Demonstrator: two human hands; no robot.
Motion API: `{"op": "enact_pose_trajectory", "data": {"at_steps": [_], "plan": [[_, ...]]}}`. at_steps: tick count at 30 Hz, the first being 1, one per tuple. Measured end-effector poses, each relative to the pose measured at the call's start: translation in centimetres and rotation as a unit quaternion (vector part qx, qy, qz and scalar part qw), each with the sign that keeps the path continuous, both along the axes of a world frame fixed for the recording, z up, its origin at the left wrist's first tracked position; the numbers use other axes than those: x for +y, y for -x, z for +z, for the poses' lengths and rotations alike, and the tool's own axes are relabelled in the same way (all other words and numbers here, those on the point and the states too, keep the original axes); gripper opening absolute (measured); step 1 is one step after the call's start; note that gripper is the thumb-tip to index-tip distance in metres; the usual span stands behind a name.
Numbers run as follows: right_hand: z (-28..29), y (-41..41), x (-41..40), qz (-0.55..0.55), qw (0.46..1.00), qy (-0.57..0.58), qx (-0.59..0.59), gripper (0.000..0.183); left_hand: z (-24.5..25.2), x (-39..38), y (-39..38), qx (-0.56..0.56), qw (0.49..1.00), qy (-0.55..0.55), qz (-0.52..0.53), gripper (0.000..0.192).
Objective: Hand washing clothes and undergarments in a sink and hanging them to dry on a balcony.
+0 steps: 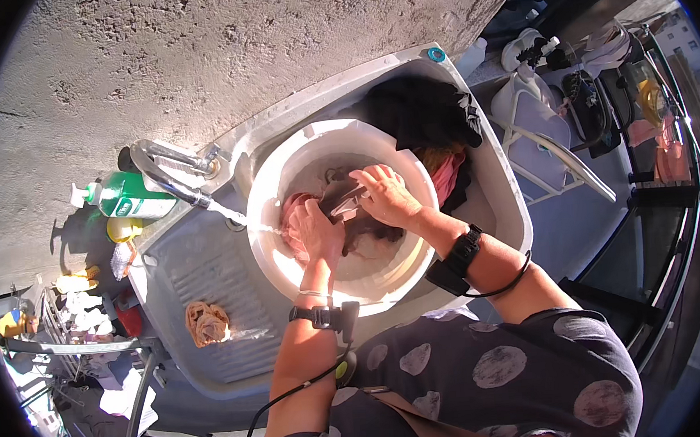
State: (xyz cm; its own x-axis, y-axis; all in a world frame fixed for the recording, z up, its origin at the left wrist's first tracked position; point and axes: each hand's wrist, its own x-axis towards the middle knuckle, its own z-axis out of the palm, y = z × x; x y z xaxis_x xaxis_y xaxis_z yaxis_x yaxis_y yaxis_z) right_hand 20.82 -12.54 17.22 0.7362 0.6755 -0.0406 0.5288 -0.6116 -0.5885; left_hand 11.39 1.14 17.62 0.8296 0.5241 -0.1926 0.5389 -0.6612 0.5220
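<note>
A round white plastic basin (271, 280) stands in a laundry sink (513, 212), with wet garments and water inside. My left hand (317, 230) rests on a pink cloth (293, 214) at the basin's left side, its fingertips partly lost among the fabric. Over the basin's middle, my right hand (388, 196) holds a fold of greyish-brown wet cloth (345, 200) between thumb and fingers. Water runs from the metal faucet (200, 199) towards the basin's left rim. Black clothing (418, 111) and a reddish-pink cloth (447, 177) lie in the sink behind and right of the basin.
A crumpled peach cloth (207, 323) lies on the ribbed washboard (241, 325). A green soap bottle with a pump (132, 195) and a yellow round item (122, 229) stand left of the faucet. A rough wall (250, 41) rises behind; a folding chair (542, 148) is at the right.
</note>
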Motion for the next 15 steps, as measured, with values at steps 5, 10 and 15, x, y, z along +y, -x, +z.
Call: {"op": "enact_pose_trajectory", "data": {"at_steps": [5,10,15], "plan": [[-5.4,3.1,2.8,0.031,0.977,0.198,0.075,0.071,-5.5,-2.3,-0.5,0.244,0.969,-0.038,0.015,0.069],[-10.7,3.0,2.6,0.069,0.979,0.188,0.026,0.065,-13.0,-2.5,1.4,0.141,0.983,-0.105,0.054,0.041],[-14.5,3.3,2.6,0.087,0.971,0.224,-0.022,0.063,-14.8,-1.8,1.2,0.025,0.994,-0.004,0.105,0.04]]}}
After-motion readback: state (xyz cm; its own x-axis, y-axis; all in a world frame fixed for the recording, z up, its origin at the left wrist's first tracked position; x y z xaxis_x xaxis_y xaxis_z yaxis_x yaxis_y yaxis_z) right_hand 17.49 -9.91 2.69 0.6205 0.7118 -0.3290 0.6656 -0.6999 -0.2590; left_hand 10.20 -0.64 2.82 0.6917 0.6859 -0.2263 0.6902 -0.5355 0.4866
